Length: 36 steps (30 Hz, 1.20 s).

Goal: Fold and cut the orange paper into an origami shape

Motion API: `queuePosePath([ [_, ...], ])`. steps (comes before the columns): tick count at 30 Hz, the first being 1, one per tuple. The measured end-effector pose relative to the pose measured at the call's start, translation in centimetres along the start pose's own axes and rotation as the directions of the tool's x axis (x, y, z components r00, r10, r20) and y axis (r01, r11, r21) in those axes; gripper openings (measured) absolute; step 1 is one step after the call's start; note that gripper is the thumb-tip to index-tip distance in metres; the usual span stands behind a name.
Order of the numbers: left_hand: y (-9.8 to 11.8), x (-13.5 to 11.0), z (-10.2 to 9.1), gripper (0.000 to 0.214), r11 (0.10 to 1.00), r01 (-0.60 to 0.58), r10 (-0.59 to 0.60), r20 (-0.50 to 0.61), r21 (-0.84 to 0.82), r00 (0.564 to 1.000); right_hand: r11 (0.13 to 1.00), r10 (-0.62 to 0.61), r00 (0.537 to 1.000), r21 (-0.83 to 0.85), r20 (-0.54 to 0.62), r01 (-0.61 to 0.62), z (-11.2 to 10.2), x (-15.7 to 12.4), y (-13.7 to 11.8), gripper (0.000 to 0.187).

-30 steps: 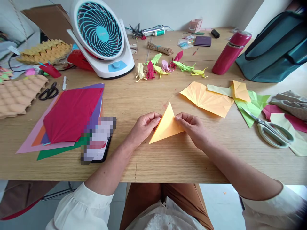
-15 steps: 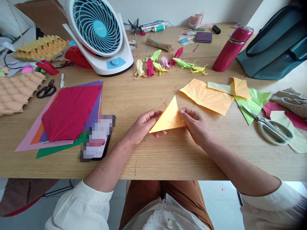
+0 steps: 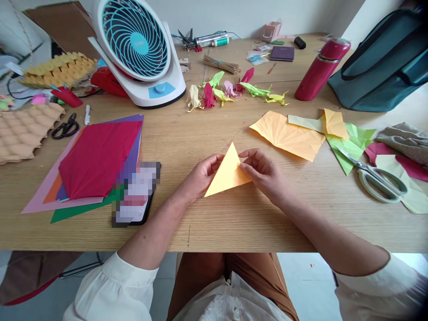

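Observation:
A folded yellow-orange paper triangle [image 3: 227, 174] is held just above the wooden table [image 3: 234, 218], its tip pointing away from me. My left hand [image 3: 199, 178] pinches its left edge with fingers closed. My right hand [image 3: 264, 176] grips the right side, thumb and fingertips pressed on the paper.
A phone [image 3: 135, 194] and a stack of coloured paper sheets [image 3: 96, 160] lie to the left. Creased orange paper [image 3: 289, 136], scraps and scissors [image 3: 377, 178] lie to the right. Small folded paper figures [image 3: 230, 93], a desk fan [image 3: 140, 49], a red bottle [image 3: 321, 69] and a teal bag [image 3: 384, 67] stand farther back.
The triangle was lifted and turned slightly between my hands, then brought back with its tip more upright. My right fingers have shifted further onto the paper.

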<state>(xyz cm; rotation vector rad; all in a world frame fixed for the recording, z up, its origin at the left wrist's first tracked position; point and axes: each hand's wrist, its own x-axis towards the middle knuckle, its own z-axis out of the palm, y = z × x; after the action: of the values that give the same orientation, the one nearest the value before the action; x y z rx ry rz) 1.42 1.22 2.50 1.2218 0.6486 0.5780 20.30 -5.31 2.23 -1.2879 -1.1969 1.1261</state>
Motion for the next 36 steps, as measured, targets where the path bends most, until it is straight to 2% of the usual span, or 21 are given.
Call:
queuePosePath([
  [7,0.0,0.2,0.1,0.041,0.999,-0.026,0.031,-0.133,0.036,0.991,0.974,-0.167,0.986,-0.151,0.013,0.167,0.4,-0.6,0.0,0.017],
  [9,0.0,0.3,0.0,0.045,0.997,-0.046,0.057,-0.165,0.067,0.985,0.965,-0.189,0.982,-0.183,0.009,0.188,0.4,-0.7,0.0,0.013],
  [12,0.1,0.2,0.1,0.061,0.99,-0.107,0.123,-0.212,0.088,0.969,0.96,-0.192,0.981,-0.207,0.011,0.19,0.4,-0.8,0.1,0.01],
  [14,0.3,0.1,0.3,0.064,0.981,-0.154,0.176,-0.205,0.119,0.963,0.96,-0.177,0.984,-0.218,0.017,0.176,0.5,-0.7,0.1,0.011],
  [18,0.3,-0.1,0.4,0.037,0.974,-0.169,0.192,-0.153,0.151,0.969,0.966,-0.167,0.986,-0.197,0.024,0.169,0.5,-0.7,0.1,0.01],
  [20,0.1,-0.1,0.3,0.031,0.976,-0.172,0.192,-0.155,0.132,0.969,0.972,-0.168,0.986,-0.163,0.022,0.169,0.5,-0.7,0.1,0.01],
  [27,-0.1,0.5,-0.6,0.03,0.957,-0.268,0.286,-0.203,0.113,0.936,0.971,-0.188,0.981,-0.141,0.052,0.194,0.1,-0.8,-0.5,0.016],
  [33,0.1,0.2,-1.0,0.023,0.882,-0.341,0.424,-0.232,0.326,0.875,0.905,-0.288,0.942,-0.272,0.171,0.326,-0.4,-1.2,-1.7,0.034],
  [36,0.4,0.0,-0.8,0.021,0.863,-0.329,0.443,-0.262,0.383,0.858,0.852,-0.377,0.91,-0.322,0.171,0.413,-0.3,-1.1,-1.4,0.034],
])
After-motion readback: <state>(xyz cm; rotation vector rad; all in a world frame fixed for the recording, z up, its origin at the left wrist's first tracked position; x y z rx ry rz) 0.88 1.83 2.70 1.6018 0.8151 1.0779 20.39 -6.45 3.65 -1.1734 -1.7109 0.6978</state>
